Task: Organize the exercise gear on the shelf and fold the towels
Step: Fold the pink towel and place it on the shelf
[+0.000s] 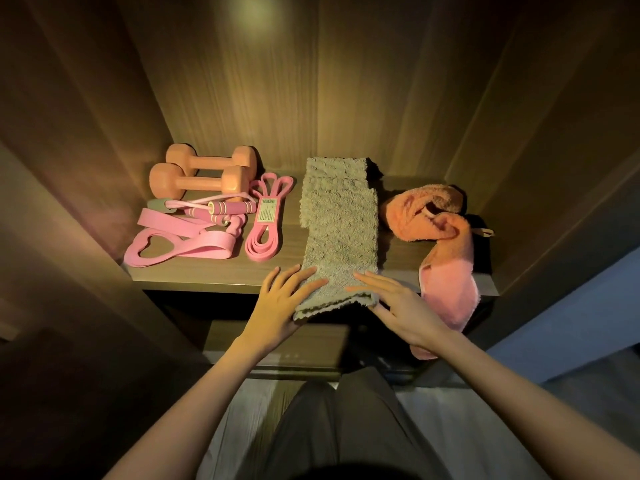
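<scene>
A grey towel (337,220) lies as a long folded strip down the middle of the wooden shelf (201,280), its near end hanging slightly over the front edge. My left hand (280,303) holds that end's left corner, fingers on top and thumb underneath. At the right corner, my right hand (398,306) rests with straight fingers on the towel. A crumpled pink towel (440,233) lies to the right and droops over the shelf edge. On the left sit two pink dumbbells (201,174), a jump rope (221,207), flat pink bands (180,237) and a coiled pink band (265,223).
Wooden walls close the shelf in on the left, back and right. A lower shelf or drawer top (277,344) shows below the front edge. My legs in grey trousers (332,427) are at the bottom of the view.
</scene>
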The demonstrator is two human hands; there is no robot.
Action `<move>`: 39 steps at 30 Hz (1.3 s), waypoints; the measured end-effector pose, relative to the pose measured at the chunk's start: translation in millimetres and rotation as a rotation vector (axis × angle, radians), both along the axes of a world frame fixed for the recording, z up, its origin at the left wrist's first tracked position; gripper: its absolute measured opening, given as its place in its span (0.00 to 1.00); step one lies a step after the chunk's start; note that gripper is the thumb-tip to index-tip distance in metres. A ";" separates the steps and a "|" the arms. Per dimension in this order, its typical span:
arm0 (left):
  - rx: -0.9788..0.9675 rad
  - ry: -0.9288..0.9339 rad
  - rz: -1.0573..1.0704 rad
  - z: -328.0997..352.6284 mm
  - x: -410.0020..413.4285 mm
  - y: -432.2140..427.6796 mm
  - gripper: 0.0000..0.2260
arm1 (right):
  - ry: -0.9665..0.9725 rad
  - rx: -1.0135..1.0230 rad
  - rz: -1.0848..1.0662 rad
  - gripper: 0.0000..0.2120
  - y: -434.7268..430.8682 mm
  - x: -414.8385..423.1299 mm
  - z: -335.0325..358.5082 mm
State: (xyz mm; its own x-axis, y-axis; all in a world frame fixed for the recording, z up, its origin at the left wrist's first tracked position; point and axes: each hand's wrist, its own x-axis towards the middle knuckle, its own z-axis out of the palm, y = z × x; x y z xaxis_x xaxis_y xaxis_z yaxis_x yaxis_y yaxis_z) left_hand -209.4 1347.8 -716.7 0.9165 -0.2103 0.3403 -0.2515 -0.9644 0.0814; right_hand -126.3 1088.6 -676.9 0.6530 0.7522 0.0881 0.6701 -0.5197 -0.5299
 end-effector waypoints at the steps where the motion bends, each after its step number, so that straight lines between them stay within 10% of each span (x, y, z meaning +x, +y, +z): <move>1: -0.046 0.005 0.003 0.5 -0.1 -0.6 0.37 | 0.018 -0.020 -0.009 0.14 0.1 1.6 1.4; 5: -0.302 0.037 -0.018 7.4 0.8 1.1 0.21 | 0.119 0.015 -0.108 0.11 6.0 -2.3 19.3; 13: -0.709 0.035 0.175 29.8 14.7 -7.0 0.26 | 0.306 0.271 -0.380 0.21 13.6 -3.2 31.8; 25: -0.613 0.063 0.574 43.6 33.9 -21.5 0.24 | 0.217 0.361 -0.701 0.13 33.2 5.3 20.4; 39: -0.309 -0.214 0.163 39.4 41.0 -21.3 0.09 | -0.441 -0.028 -0.073 0.30 28.0 22.7 8.1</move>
State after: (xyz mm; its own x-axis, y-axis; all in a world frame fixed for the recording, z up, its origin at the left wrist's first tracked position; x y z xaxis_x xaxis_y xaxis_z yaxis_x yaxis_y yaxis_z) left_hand -168.3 1326.5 -677.4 0.8308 0.0743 0.5515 -0.1397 -0.9315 0.3359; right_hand -103.5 1116.6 -668.7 0.6089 0.7117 0.3503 0.7900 -0.5839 -0.1869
